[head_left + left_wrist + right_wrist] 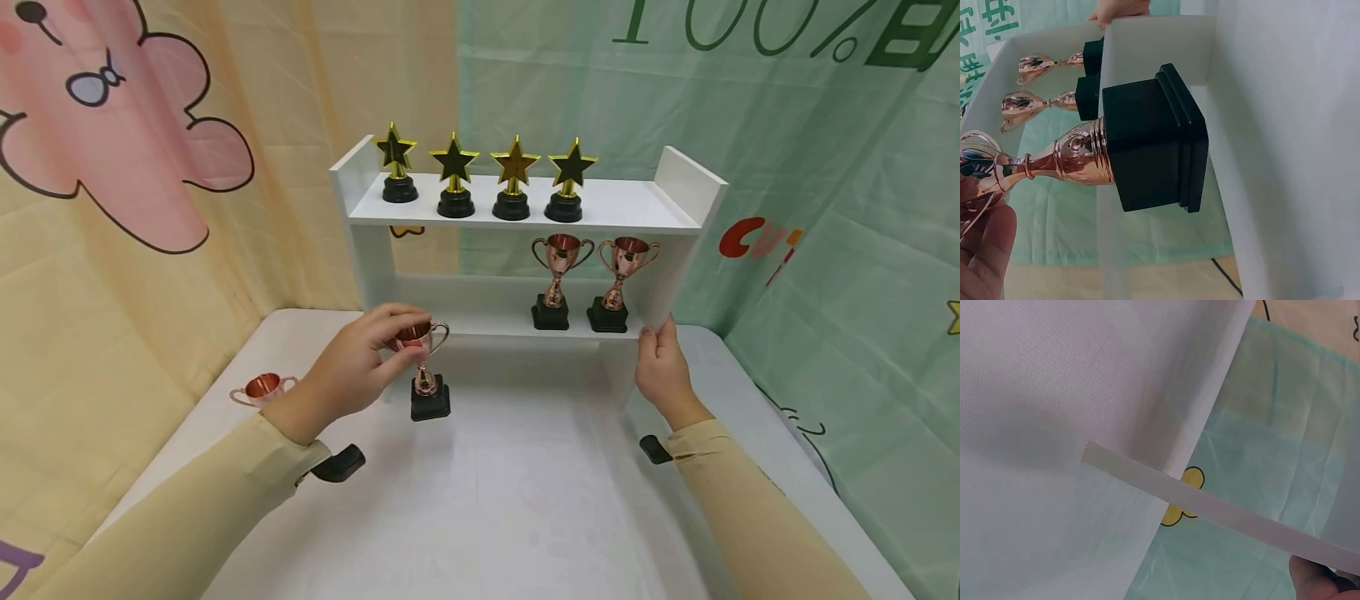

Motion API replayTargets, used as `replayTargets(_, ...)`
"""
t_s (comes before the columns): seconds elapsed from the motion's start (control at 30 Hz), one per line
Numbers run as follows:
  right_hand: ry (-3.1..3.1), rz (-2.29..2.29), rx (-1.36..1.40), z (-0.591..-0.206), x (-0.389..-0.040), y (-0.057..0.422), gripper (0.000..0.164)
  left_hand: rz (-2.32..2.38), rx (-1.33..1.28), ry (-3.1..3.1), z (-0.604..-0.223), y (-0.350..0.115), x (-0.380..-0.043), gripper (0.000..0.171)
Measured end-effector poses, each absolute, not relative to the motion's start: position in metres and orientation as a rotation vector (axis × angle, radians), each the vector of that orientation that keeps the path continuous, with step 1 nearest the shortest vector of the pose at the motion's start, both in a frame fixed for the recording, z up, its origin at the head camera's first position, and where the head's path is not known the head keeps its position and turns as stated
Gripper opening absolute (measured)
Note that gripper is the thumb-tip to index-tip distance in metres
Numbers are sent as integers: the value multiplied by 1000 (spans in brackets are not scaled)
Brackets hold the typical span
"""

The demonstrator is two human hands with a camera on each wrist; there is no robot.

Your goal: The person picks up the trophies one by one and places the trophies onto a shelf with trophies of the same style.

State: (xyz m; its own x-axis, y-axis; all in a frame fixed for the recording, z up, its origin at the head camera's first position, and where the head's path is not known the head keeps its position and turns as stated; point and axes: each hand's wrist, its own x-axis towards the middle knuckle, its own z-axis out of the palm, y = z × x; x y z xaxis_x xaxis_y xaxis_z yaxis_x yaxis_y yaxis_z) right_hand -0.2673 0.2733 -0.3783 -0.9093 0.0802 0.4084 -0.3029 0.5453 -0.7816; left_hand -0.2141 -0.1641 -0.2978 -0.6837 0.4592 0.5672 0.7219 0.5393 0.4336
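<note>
- Currently pinches a copper trophy (426, 383) by its cup with the left grip (363, 358).
- Holds it upright on its black base, in front of the left part of the lower shelf (480, 321).
- Grasps the right side of the white shelf unit (666, 271) with the right grip (663, 367).
- Has two matching trophies (553, 293) toward the lower shelf's right end, four star trophies (515, 167) above, and another cup (262, 386) partly hidden behind the left forearm.

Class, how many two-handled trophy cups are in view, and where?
4: held cup in the left hand, two cups on the lower shelf, far-left cup partly behind that arm, which may hide more.
</note>
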Motion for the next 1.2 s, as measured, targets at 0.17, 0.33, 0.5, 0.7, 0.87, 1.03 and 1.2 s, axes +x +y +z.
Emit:
replayTargets(0.17,-2388,1319,173,-378,-267,273,58,-960,-984,-2376,-290,-151,-221,42)
replayTargets(0.33,-2385,1312,170,-378,-267,274,58,-988,-999,-2349,-284,-139,-231,41)
replayTargets(0.5,-2377,1315,165,-378,-268,273,57,-1018,-1005,-2335,-278,-130,-237,42)
replayTargets(0.7,-2380,1320,177,-380,-268,273,58,-1035,-1006,-2350,-272,-123,-241,42)
replayTargets(0.87,-2374,1321,185,-379,-268,273,58,-1051,-1015,-2344,-267,-118,-244,43)
replayTargets(1.03,-2375,1323,179,-379,-268,273,58,-1067,-1018,-2348,-264,-114,-249,43)
replayTargets(1.2,-2376,1328,170,-379,-268,274,58,-1096,-1011,-2351,-262,-110,-254,43)
